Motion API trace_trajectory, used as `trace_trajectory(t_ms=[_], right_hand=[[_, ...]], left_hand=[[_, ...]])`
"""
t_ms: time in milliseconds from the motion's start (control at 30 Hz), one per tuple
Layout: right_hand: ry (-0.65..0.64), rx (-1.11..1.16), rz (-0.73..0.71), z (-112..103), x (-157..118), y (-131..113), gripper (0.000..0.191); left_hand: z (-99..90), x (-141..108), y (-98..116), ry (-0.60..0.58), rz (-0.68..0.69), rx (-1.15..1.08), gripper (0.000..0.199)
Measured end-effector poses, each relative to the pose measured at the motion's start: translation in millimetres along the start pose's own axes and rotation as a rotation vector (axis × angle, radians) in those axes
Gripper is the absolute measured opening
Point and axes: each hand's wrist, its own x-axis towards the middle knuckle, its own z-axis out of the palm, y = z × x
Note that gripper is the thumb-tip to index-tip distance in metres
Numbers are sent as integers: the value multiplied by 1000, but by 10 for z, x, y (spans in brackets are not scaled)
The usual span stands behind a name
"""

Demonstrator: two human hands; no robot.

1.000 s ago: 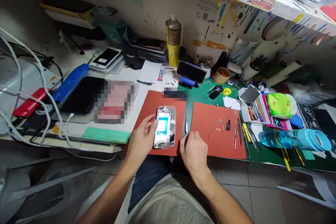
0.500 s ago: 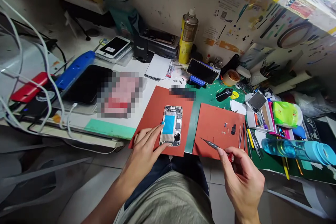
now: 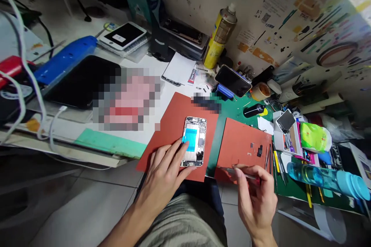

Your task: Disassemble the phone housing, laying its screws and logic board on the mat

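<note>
An opened phone [image 3: 201,139] lies on a reddish-brown mat [image 3: 171,123]; its inside faces up, with a light blue strip [image 3: 190,137] over the silvery battery. My left hand [image 3: 166,168] rests at the phone's lower left, fingers stretched out. Its index fingertip touches the blue strip area, and the thumb lies along the bottom edge. Over the near edge of a second reddish-brown mat [image 3: 232,142], my right hand [image 3: 256,193] is closed around a thin screwdriver [image 3: 232,170] pointing left. Small dark parts [image 3: 259,150] lie on that mat.
A blue bottle [image 3: 321,175] and several pen-like tools [image 3: 278,166] lie at the right. Behind stand a phone on a blue holder [image 3: 232,81] and a yellow spray can [image 3: 219,38]. A black tablet [image 3: 84,81] and white cables [image 3: 31,73] are on the left.
My view has shifted and tilted. The left index finger has slid further onto the blue strip. My right hand has turned, lowering the screwdriver flatter near the mat's edge.
</note>
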Motion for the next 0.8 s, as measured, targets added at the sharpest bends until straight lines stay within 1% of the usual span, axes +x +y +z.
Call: trace_trajectory(t_ms=[100,200,267,467,633,800], right_hand=[[-73,73,-88,136,-91,-109,26],[-58,22,-197,286,-110,-131,26],[-50,-20,-234,349,-82,-125,24],[-82,-53,-242,383,5,-149,17],[-78,-82,-230,401,2,-181,16],[-62,-148,-275,414,12,-199,18]], left_hand=[[19,13,21,27,-17,-15,71],[25,15,8,35,-26,-44,70],[27,13,-3,46,-22,-47,69],[28,10,0,37,-32,-39,70],[33,-6,-3,27,-43,-38,79],[39,-15,-8,25,-46,-38,82]])
